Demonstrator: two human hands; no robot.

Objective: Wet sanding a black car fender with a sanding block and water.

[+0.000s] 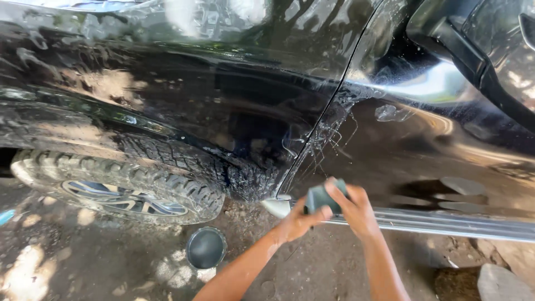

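Both hands met low against the wet black car door [423, 161], just above the silver side step [446, 223]. The left hand [295, 222] and the right hand [356, 209] each had their grip clamped on a dark green sponge [319, 198], held between them near the door's front lower corner, beside the front tyre [117, 187]. A small dark bowl [206, 248] sat on the dirt ground below. Scrubbing well here probably called for even pressure, with the sponge flat to the panel.

sponge [319, 198] in hands, against car door [412, 150] | tyre [117, 184] left | bucket [206, 248] below
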